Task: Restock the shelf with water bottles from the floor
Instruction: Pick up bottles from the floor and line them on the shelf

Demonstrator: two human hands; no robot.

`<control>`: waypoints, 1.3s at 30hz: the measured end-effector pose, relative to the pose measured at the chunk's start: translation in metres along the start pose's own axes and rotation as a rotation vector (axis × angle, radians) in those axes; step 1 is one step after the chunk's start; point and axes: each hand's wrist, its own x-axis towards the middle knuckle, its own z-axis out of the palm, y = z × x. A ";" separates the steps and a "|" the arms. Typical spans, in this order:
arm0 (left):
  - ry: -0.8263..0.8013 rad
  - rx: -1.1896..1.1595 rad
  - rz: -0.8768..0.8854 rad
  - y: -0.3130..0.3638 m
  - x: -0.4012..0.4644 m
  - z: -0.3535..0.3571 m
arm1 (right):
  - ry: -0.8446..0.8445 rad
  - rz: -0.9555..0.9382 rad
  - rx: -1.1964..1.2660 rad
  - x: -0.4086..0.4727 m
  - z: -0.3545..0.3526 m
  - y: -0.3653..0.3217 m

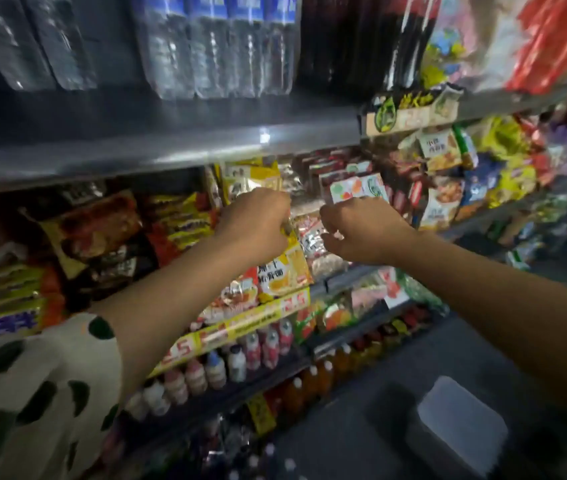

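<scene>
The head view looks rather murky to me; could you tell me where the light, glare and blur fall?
Head view: dim overall, with one small bright glare spot on the grey shelf edge; the water bottles above are soft and smeared; both the left hand and right hand are slightly motion-blurred; shelf lines bow from wide-angle distortion; the lower corners fall into shadow.

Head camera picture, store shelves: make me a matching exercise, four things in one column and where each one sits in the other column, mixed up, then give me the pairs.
Things
1. water bottles
2. yellow snack packet
3. small white and pink drink bottles
4. white plastic box

Places
A. on the floor, lower right
B. on the top shelf, above both hands
C. right under the left hand, on the snack shelf
D. in a row under the yellow price strip

Pairs: 1-B, 2-C, 3-D, 4-A
</scene>
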 end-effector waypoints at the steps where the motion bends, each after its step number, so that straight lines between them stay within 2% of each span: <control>1: -0.075 -0.001 0.007 0.000 -0.009 0.024 | -0.058 0.013 0.018 -0.016 0.021 -0.004; 9: -0.568 -0.122 -0.018 0.001 -0.092 0.244 | -0.424 0.119 0.270 -0.120 0.235 -0.050; 16: -0.792 -0.175 -0.133 -0.021 -0.182 0.467 | -0.749 0.194 0.448 -0.216 0.455 -0.112; 19: -0.861 -0.123 -0.157 -0.035 -0.218 0.560 | -0.862 0.220 0.497 -0.255 0.552 -0.145; 24: -0.888 -0.085 -0.175 -0.066 -0.267 0.688 | -0.914 0.269 0.460 -0.294 0.688 -0.193; 31: -0.835 -0.146 -0.224 -0.086 -0.301 0.775 | -0.948 0.252 0.314 -0.319 0.803 -0.227; 36: -0.824 -0.196 -0.252 -0.087 -0.295 0.781 | -0.966 0.182 0.352 -0.315 0.824 -0.226; 39: -0.779 -0.218 -0.249 -0.091 -0.283 0.765 | -0.977 0.201 0.411 -0.300 0.804 -0.205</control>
